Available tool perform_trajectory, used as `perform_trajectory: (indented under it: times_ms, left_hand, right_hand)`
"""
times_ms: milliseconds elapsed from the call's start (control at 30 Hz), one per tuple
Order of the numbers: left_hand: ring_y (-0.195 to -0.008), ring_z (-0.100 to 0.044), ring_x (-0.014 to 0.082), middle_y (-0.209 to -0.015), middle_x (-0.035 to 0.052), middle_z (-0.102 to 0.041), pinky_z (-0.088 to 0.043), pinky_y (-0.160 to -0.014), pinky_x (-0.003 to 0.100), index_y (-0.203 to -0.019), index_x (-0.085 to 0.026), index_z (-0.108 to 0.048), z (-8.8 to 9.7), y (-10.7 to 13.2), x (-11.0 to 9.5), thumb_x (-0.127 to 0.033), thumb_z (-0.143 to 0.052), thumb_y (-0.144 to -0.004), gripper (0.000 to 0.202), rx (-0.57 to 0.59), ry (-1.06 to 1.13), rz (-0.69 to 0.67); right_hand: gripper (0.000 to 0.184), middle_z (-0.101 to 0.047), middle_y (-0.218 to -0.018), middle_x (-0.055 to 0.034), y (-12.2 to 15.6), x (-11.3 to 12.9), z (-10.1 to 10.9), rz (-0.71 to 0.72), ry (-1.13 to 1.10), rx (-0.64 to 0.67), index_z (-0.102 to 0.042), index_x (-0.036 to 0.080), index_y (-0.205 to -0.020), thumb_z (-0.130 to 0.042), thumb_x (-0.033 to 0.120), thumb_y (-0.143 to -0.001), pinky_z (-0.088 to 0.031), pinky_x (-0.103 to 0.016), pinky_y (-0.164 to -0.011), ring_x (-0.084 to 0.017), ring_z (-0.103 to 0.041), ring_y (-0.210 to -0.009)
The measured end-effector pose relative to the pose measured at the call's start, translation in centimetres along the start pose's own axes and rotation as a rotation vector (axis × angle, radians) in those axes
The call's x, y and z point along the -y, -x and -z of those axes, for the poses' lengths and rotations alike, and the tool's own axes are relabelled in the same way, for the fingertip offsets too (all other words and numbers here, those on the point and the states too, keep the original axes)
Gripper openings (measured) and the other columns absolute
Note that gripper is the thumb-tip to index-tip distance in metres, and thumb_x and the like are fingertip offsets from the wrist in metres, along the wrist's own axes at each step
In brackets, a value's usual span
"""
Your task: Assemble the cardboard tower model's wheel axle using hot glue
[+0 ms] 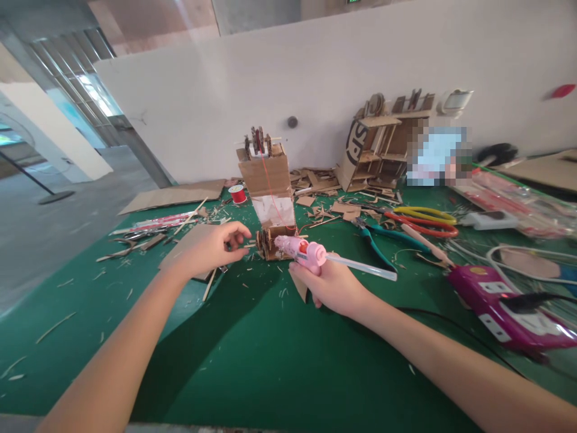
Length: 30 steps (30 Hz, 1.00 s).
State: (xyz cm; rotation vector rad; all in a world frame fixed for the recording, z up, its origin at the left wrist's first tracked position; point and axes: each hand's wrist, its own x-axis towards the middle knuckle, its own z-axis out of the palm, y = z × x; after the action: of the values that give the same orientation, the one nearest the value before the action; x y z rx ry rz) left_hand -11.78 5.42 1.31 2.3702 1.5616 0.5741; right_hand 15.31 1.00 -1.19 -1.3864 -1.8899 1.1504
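Soft shadows, stretched blurry edges

A white partition (189, 90) rises behind the green worktop (279, 373), marked by a dark round spot (293, 122) and, far right, a red patch (563, 91). Leftward, grey floor (126, 171) runs past a pale pillar (54, 126) and a round-based stand (56, 196). Bright light shows between metal bars (67, 60); a green sign (353, 1) glows at the top edge.
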Motion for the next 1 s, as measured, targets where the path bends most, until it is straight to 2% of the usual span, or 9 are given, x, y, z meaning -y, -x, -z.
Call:
perform_trajectory:
  times_ms: [233,333,533,700,1000]
  left_hand:
    - [-0.064,-0.06,0.0145,-0.077,0.0006,-0.067,-0.044,-0.059,0.026,-0.101,-0.026,-0.066,-0.11,-0.04,0.06,-0.042,-0.059,-0.081,0.026,-0.023,-0.076,-0.035]
    - [-0.066,-0.06,0.0146,-0.082,0.0016,-0.067,-0.045,-0.06,0.026,-0.101,-0.026,-0.067,-0.08,-0.05,-0.03,-0.04,-0.058,-0.082,0.025,-0.028,-0.085,-0.059]
    - [-0.071,-0.062,0.0153,-0.092,0.0028,-0.069,-0.047,-0.062,0.027,-0.098,-0.026,-0.067,-0.01,-0.11,-0.2,-0.039,-0.058,-0.081,0.023,-0.03,-0.067,-0.063]
    - [-0.07,-0.063,0.0169,-0.086,0.0023,-0.07,-0.047,-0.062,0.028,-0.099,-0.026,-0.068,0.04,-0.09,-0.33,-0.041,-0.058,-0.08,0.026,-0.016,-0.036,-0.004]
    - [-0.064,-0.062,0.0174,-0.075,0.0002,-0.07,-0.045,-0.059,0.028,-0.1,-0.027,-0.07,0.4,0.04,-0.9,-0.047,-0.056,-0.081,0.031,0.015,-0.022,0.042]
  right_hand:
    - [0.033,-0.049,-0.039,0.0055,-0.01,-0.1,0.07,-0.004,0.009,0.002,-0.053,0.019,-0.066,-0.048,0.042,-0.09,-0.036,-0.015,-0.034,-0.008,-0.05,-0.033]
    - [0.035,-0.049,-0.039,0.0053,-0.01,-0.03,0.09,0.005,0.011,0.005,-0.051,0.019,-0.063,-0.047,0.042,-0.09,-0.037,-0.015,-0.034,-0.008,-0.05,-0.033]
    - [0.031,-0.049,-0.041,0.0059,0.04,-0.03,0.03,0.016,-0.002,0.005,-0.053,0.019,-0.068,-0.047,0.041,-0.09,-0.036,-0.015,-0.032,-0.009,-0.051,-0.033]
    - [0.038,-0.048,-0.04,0.0048,0.08,0.1,0.14,0.025,0.015,0.008,-0.048,0.019,-0.06,-0.045,0.042,-0.089,-0.036,-0.015,-0.033,-0.008,-0.049,-0.033]
    - [0.038,-0.048,-0.04,0.0043,0.29,0.75,0.31,0.035,0.039,-0.003,-0.048,0.019,-0.057,-0.047,0.04,-0.088,-0.037,-0.016,-0.034,-0.008,-0.049,-0.033]
